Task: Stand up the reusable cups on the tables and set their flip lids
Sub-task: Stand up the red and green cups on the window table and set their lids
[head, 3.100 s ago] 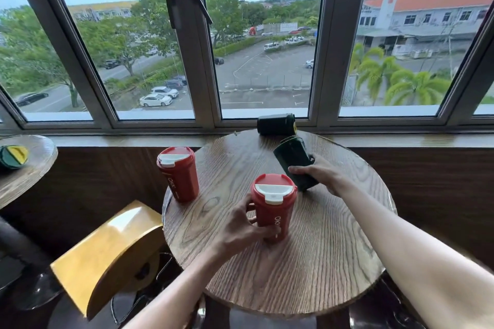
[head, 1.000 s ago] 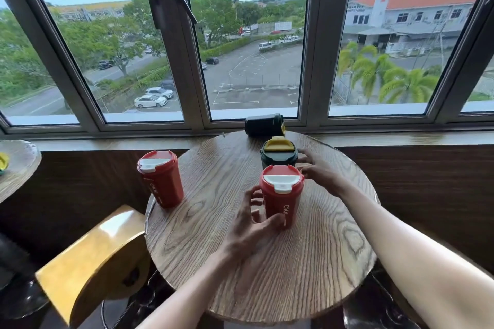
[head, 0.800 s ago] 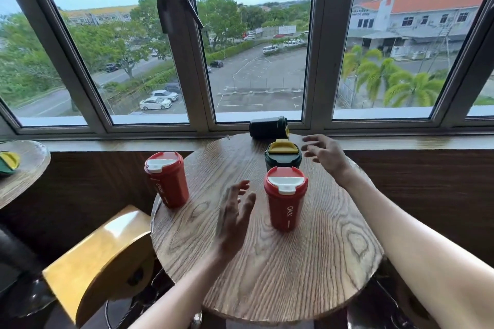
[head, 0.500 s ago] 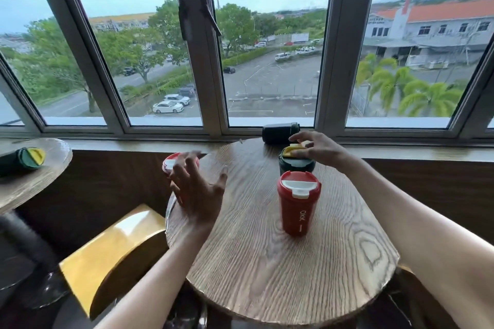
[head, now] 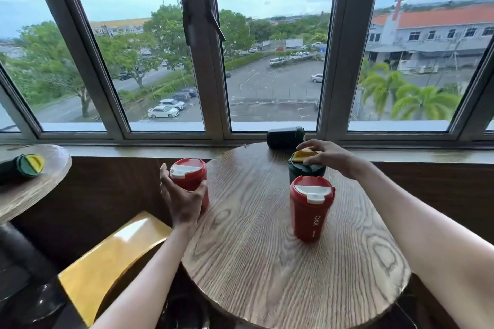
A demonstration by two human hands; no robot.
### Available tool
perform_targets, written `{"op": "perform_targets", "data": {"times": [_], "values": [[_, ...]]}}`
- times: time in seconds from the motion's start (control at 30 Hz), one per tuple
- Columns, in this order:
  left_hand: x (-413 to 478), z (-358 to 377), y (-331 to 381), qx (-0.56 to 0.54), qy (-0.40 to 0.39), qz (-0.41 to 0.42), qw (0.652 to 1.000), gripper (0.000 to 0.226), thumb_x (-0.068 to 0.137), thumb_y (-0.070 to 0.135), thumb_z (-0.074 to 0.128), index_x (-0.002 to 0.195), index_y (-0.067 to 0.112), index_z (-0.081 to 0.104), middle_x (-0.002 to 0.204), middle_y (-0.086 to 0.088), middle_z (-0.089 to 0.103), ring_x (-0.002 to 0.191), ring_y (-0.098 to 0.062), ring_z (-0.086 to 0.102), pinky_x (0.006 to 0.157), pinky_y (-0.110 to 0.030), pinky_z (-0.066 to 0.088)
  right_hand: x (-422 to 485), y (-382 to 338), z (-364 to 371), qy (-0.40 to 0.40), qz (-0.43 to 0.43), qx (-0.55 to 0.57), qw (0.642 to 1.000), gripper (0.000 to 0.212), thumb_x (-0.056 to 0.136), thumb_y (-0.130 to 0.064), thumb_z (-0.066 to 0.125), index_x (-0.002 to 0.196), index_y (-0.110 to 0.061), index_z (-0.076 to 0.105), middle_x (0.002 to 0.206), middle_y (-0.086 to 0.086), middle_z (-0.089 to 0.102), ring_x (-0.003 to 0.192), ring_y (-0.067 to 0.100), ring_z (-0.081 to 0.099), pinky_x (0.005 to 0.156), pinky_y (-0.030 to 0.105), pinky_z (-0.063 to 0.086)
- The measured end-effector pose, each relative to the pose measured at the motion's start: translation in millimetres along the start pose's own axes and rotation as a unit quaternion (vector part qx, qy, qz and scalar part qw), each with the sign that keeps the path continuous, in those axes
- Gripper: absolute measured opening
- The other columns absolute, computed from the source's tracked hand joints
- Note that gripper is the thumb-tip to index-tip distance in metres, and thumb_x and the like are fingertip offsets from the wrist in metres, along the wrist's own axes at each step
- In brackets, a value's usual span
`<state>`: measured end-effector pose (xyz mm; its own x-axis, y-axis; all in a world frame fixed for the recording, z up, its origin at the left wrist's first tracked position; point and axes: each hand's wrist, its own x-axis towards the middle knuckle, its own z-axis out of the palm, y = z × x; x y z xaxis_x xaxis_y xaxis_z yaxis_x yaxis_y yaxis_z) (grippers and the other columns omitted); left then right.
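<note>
On the round wooden table (head: 280, 270) a red cup (head: 311, 212) with a white flip lid stands upright near the middle. Behind it stands a dark green cup (head: 299, 172); my right hand (head: 324, 153) pinches its yellow flip lid (head: 302, 155), which is tilted up. At the table's left edge a second red cup (head: 188, 175) stands upright with my left hand (head: 183, 199) wrapped around its body. Another dark green cup (head: 284, 137) lies on its side at the far edge by the window.
A second wooden table (head: 32, 192) at the left carries a green cup (head: 22, 168) with a yellow lid, lying on its side. A yellow chair back (head: 112, 259) sits between the tables. The window sill (head: 160, 148) runs right behind both tables.
My left hand left the middle red cup, moved left and closed around the red cup at the table's edge. My right hand went from the green cup's side onto its yellow lid.
</note>
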<state>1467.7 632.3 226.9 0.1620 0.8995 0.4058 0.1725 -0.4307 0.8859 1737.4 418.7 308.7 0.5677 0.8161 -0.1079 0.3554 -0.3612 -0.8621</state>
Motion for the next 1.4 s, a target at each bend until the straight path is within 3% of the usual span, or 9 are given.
{"op": "perform_targets", "data": {"times": [0.23,0.4,0.5,0.63,0.77,0.87,1.17,1.3,1.4], "values": [[-6.2,3.6,8.7,-0.001,-0.014,-0.044,0.999,0.096,0.067,0.017,0.089,0.145,0.012,0.034,0.140,-0.016,0.052,0.127,-0.031,0.053,0.102,-0.037,0.044,0.5,6.7,0.1,0.002,-0.006,0.022,1.000,0.041,0.078,-0.013,0.070,0.115,-0.030,0.065,0.127,0.010,0.052,0.116,0.027,0.050,0.098,0.036,0.044],[-51.4,27.7,35.7,-0.029,-0.055,-0.002,0.998,0.093,0.063,0.013,0.090,0.139,0.016,0.038,0.129,-0.004,0.055,0.114,-0.017,0.054,0.094,-0.025,0.046,-5.4,7.9,4.5,0.034,-0.014,0.020,0.999,0.047,0.060,-0.032,0.074,0.105,-0.044,0.067,0.121,0.003,0.061,0.115,0.025,0.056,0.104,0.045,0.044],[-78.0,45.9,46.9,-0.030,-0.079,0.009,0.996,0.093,0.060,0.018,0.092,0.137,0.015,0.040,0.129,-0.007,0.057,0.115,-0.020,0.056,0.094,-0.026,0.045,-13.8,11.5,8.0,0.093,-0.043,0.001,0.995,0.050,0.064,-0.038,0.077,0.112,-0.042,0.063,0.125,0.004,0.060,0.116,0.024,0.057,0.101,0.045,0.047],[-104.4,61.8,52.8,-0.020,-0.088,0.002,0.996,0.096,0.058,0.025,0.092,0.138,0.018,0.039,0.128,-0.004,0.056,0.115,-0.020,0.055,0.094,-0.026,0.041,-45.1,16.0,17.2,0.217,-0.117,-0.032,0.969,0.031,0.082,-0.028,0.072,0.112,-0.023,0.067,0.123,0.003,0.056,0.109,0.018,0.055,0.089,0.032,0.043],[-116.2,68.3,56.8,-0.032,-0.079,-0.005,0.996,0.097,0.058,0.023,0.092,0.138,0.018,0.038,0.128,-0.003,0.054,0.114,-0.016,0.051,0.095,-0.028,0.042,-78.3,24.9,34.2,0.178,-0.156,-0.064,0.969,0.014,0.085,-0.024,0.070,0.099,-0.019,0.072,0.110,0.001,0.059,0.098,0.013,0.058,0.079,0.019,0.042],[-120.6,70.3,56.1,-0.031,-0.078,-0.001,0.996,0.097,0.057,0.027,0.093,0.136,0.020,0.037,0.127,0.001,0.052,0.118,-0.021,0.053,0.097,-0.033,0.045,-84.6,32.1,40.8,0.170,-0.151,-0.073,0.971,0.014,0.088,-0.025,0.066,0.098,-0.018,0.072,0.110,-0.001,0.059,0.097,0.012,0.058,0.074,0.017,0.042],[-128.0,69.2,56.9,-0.007,-0.088,0.021,0.996,0.106,0.057,0.033,0.093,0.144,0.020,0.034,0.127,0.004,0.046,0.124,-0.022,0.044,0.106,-0.038,0.040,-83.2,33.9,42.7,0.193,-0.141,-0.039,0.970,0.017,0.086,-0.027,0.067,0.098,-0.019,0.075,0.109,-0.004,0.061,0.096,0.012,0.061,0.085,0.035,0.053],[-129.0,68.8,57.7,-0.003,-0.102,0.020,0.995,0.109,0.059,0.035,0.091,0.148,0.018,0.031,0.133,-0.005,0.048,0.127,-0.023,0.043,0.108,-0.039,0.038,-81.7,34.0,43.7,0.197,-0.141,-0.030,0.970,0.016,0.085,-0.027,0.068,0.097,-0.020,0.076,0.107,-0.006,0.062,0.095,0.009,0.061,0.085,0.034,0.053],[-130.1,67.2,57.6,-0.006,-0.110,0.026,0.994,0.105,0.060,0.036,0.090,0.146,0.022,0.032,0.128,0.006,0.047,0.123,-0.017,0.044,0.106,-0.040,0.040,-82.4,34.5,44.4,0.198,-0.141,-0.012,0.970,0.014,0.085,-0.025,0.068,0.095,-0.020,0.076,0.105,-0.008,0.062,0.093,0.006,0.061,0.084,0.029,0.051]]}}
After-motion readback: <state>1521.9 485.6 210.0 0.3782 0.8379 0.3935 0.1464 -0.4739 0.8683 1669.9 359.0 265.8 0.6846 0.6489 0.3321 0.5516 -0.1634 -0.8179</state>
